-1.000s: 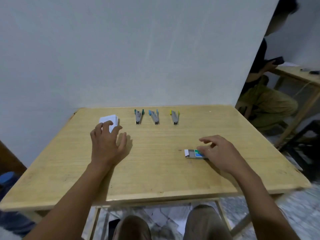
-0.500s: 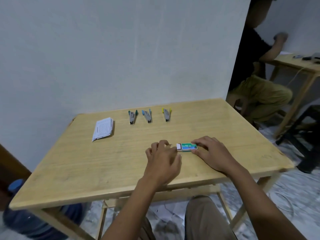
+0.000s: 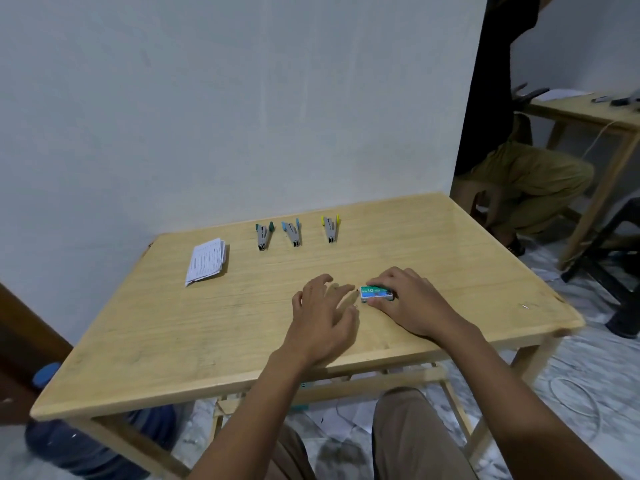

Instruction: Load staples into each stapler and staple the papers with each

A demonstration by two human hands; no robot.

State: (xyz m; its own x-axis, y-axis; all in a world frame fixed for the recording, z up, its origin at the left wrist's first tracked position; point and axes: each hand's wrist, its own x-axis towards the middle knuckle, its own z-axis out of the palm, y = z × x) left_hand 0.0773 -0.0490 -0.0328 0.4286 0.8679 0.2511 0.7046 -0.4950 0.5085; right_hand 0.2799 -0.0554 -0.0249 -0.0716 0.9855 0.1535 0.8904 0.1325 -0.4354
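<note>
staple box (image 3: 376,294), green-topped with white sides, lies flat on the wooden table (image 3: 214,323) near its front right area. we note our right hand (image 3: 408,306) laid over it palm down, index finger along the far edge and thumb at the near edge, pinching the box by its sides. our left hand (image 3: 323,317) sits just beside the box on its left, palm down, fingers spread and loose, gripping nothing; whether its fingertips touch the box we cannot tell. both forearms reach forward from the near table edge. further back, three staplers stand in a row: green-tipped stapler (image 3: 263,235), blue-tipped stapler (image 3: 292,233), yellow-tipped stapler (image 3: 330,229). papers (image 3: 206,261) lie stacked to their left, well apart from both hands.
</note>
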